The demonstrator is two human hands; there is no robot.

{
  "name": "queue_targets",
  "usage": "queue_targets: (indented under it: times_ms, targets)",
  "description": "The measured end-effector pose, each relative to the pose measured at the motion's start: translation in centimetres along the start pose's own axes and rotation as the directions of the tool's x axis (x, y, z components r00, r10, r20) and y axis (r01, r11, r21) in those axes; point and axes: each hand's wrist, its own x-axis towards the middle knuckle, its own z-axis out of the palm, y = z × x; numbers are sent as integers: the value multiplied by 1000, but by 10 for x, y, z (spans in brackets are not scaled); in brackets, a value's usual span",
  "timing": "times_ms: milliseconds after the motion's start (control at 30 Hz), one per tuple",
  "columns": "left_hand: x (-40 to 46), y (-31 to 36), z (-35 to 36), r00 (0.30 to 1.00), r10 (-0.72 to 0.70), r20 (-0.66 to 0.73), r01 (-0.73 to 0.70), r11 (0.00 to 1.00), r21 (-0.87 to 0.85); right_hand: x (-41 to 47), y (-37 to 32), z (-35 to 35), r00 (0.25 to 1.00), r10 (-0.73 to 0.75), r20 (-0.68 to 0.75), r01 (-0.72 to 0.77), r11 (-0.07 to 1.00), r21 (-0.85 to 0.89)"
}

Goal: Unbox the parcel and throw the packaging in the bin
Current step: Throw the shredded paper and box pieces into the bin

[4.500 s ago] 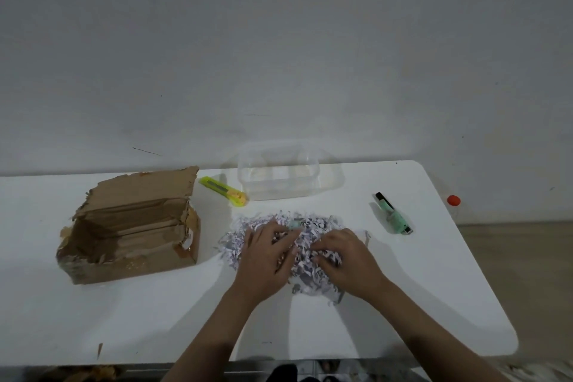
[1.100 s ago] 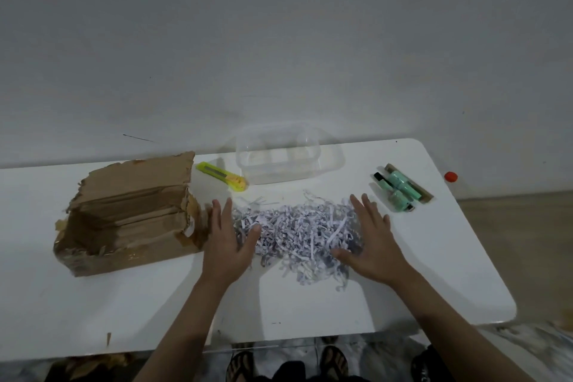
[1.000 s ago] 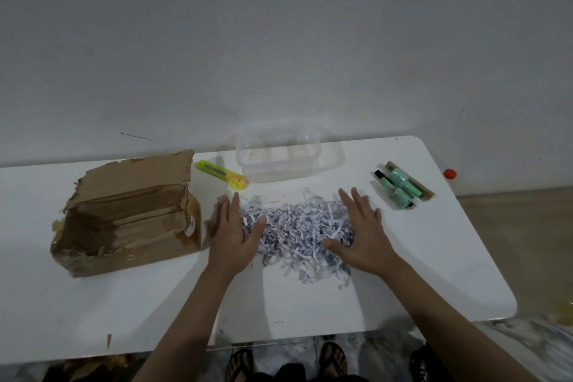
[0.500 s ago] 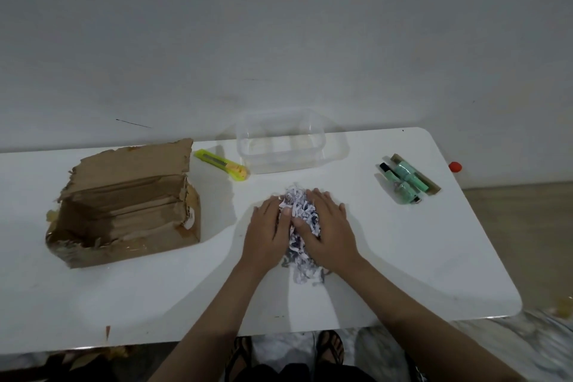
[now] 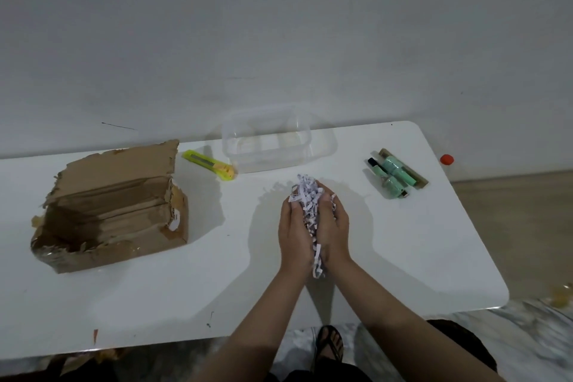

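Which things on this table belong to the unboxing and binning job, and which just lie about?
Job: shredded paper gripped between both hands (left, right); torn cardboard box; green bottles.
Lying about: yellow cutter; clear tub; red cap.

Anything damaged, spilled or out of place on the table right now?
The box is badly torn, its top flap ragged. A strand of shredded paper dangles below both hands holding the bundle. Nothing else stands out.

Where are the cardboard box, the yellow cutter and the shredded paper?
cardboard box [image 5: 114, 205], head view, its torn top.
yellow cutter [image 5: 208, 164], head view, mid-body.
shredded paper [image 5: 305, 192], head view, top of the bundle.
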Motion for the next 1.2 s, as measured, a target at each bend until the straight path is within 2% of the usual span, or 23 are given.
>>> queue_targets:
  times_ms: [100,233,400,500,600,667,767,867,933,1100,1200]
  targets:
    - [-8,6,12,999,-39,7,40,998,-43,-4,-11,-4,990,69,-121,-56,993,106]
    - [-21,12,22,994,-53,94,58,997,-43,-19,-25,-15,971,35,-235,6,985,171]
    - [-52,7,37,939,-98,330,100,995,10,-51,-33,-43,876,-63,-478,147,979,140]
    - [-81,-2,48,871,-123,475,129,991,22,-79,-38,-66,768,-106,-632,222,969,107]
    - [-113,-16,58,805,-129,580,113,992,64,-109,-37,-93,623,-135,-771,242,970,26]
    - [-138,-27,67,751,-165,640,105,986,131,-131,-34,-114,532,-121,-838,242,970,13]
    - [-175,-50,83,665,-254,703,126,965,230,-161,-28,-151,441,-92,-893,254,967,26]
    - [-209,-84,108,593,-378,711,172,922,347,-179,-15,-200,343,-30,-939,232,971,54]
    - [-227,-116,132,582,-449,678,203,888,413,-183,0,-239,298,23,-954,207,974,88]
    - [-256,-192,185,582,-643,499,310,742,595,-177,59,-331,255,195,-947,19,978,207]
    - [-252,-250,205,577,-714,397,333,649,684,-162,104,-373,233,332,-914,-74,943,323]
